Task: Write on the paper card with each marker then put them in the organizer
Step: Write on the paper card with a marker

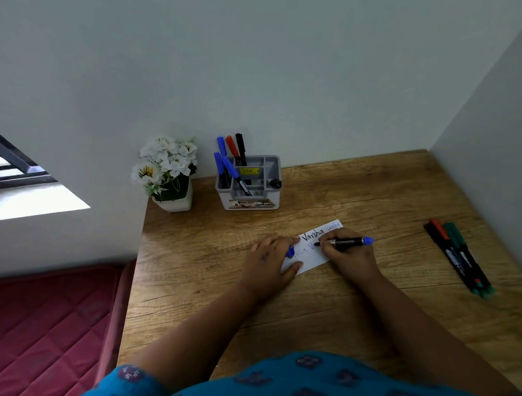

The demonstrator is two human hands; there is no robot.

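My right hand (347,249) pinches a blue marker (350,242) mid-word on the card (322,256), my left hand (270,261) pins it, seemingly clutching a cap (290,252); five markers stand in the organizer (250,183) at twelve o'clock, several (458,256) wait at three.

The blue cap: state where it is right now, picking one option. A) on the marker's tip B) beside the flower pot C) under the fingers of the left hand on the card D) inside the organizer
C: the blue cap shows under the fingers of the left hand, which rests on the paper card, while the right hand writes with the uncapped marker.
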